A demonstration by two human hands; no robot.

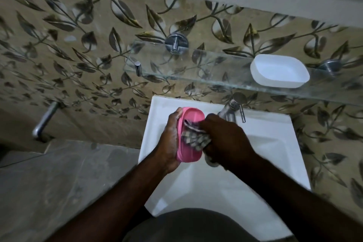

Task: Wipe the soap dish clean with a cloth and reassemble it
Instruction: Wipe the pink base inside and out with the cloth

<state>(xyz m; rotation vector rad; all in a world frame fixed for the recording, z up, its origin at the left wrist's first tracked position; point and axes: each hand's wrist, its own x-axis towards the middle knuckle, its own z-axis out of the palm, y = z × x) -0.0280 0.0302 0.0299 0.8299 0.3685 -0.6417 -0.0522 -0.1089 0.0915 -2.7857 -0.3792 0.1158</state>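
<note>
A pink oval soap dish part (191, 119) is held on its edge over the white sink (265, 143). My left hand (170, 139) grips it from the left side. My right hand (225, 139) grips a checked grey cloth (193, 139) and presses it against the pink part's face. The white soap dish part (280, 70) lies apart on the glass shelf (176, 65), up and to the right of my hands.
A chrome tap (232, 109) stands at the sink's back edge, just behind my right hand. The glass shelf hangs on chrome mounts (176, 43) against leaf-patterned wall tiles. Another chrome tap (46, 120) sticks out of the wall at left.
</note>
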